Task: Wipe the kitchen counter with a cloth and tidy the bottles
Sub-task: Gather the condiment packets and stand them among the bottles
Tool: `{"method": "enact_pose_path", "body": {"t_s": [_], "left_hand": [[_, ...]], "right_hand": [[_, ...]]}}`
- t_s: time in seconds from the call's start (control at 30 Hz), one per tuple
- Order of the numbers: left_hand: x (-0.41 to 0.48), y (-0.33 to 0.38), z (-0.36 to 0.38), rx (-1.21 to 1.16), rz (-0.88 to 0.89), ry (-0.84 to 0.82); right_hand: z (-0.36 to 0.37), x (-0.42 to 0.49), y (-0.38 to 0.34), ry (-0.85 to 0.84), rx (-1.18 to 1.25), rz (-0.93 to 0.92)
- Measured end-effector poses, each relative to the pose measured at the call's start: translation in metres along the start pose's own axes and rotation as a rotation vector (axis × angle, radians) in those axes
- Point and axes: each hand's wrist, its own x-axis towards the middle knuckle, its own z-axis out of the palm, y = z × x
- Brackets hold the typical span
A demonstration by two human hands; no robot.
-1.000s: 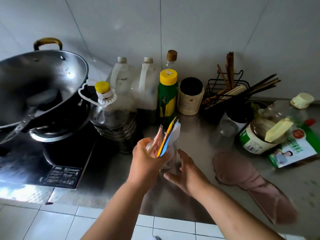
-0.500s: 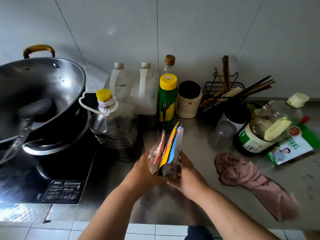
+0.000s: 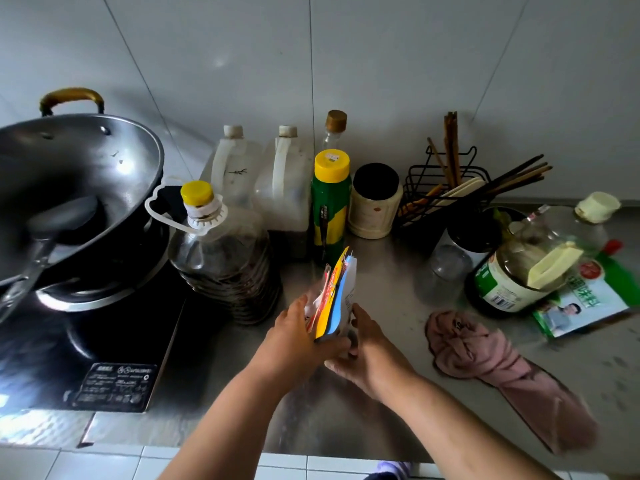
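Both hands grip a bundle of seasoning packets (image 3: 337, 292), held upright above the steel counter (image 3: 374, 271). My left hand (image 3: 294, 337) clasps its left side and my right hand (image 3: 367, 344) its right side and base. A pink cloth (image 3: 485, 355) lies crumpled on the counter to the right, apart from my hands. Behind stand a large oil bottle with a yellow cap (image 3: 221, 251), two white jugs (image 3: 259, 181), a green bottle with a yellow cap (image 3: 330, 199) and a thin glass bottle with a cork-coloured cap (image 3: 334, 129).
A wok (image 3: 69, 181) sits on the black induction hob (image 3: 86, 341) at left. A cream jar (image 3: 375, 202), a wire rack with chopsticks (image 3: 450, 188), a tipped glass jar with a green label (image 3: 512, 275) and a green packet (image 3: 588, 306) crowd the right.
My right hand has closed onto the packets, so both hands hold the bundle now. The view has tilted down slightly; the bottles and cloth have not moved.
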Motion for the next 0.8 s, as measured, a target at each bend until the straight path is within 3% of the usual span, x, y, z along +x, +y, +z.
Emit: {"method": "enact_pose_path", "body": {"t_s": [0.2,0.37,0.43,0.57,0.8], "left_hand": [[0.001,0.011,0.009,-0.02,0.068,0.005],[0.005,0.019,0.015,0.022,0.037,0.027],[0.006,0.02,0.016,0.036,0.042,0.06],[0.011,0.025,0.022,0.061,0.09,0.1],[0.019,0.039,0.036,0.066,0.161,0.098]], "right_hand": [[0.003,0.003,0.009,0.027,0.023,0.093],[-0.013,0.002,0.025,0.132,-0.113,0.11],[-0.023,0.001,0.032,0.195,-0.062,0.129],[-0.05,-0.003,0.04,0.422,0.055,0.202],[-0.11,-0.019,0.058,0.961,0.377,0.221]]}}
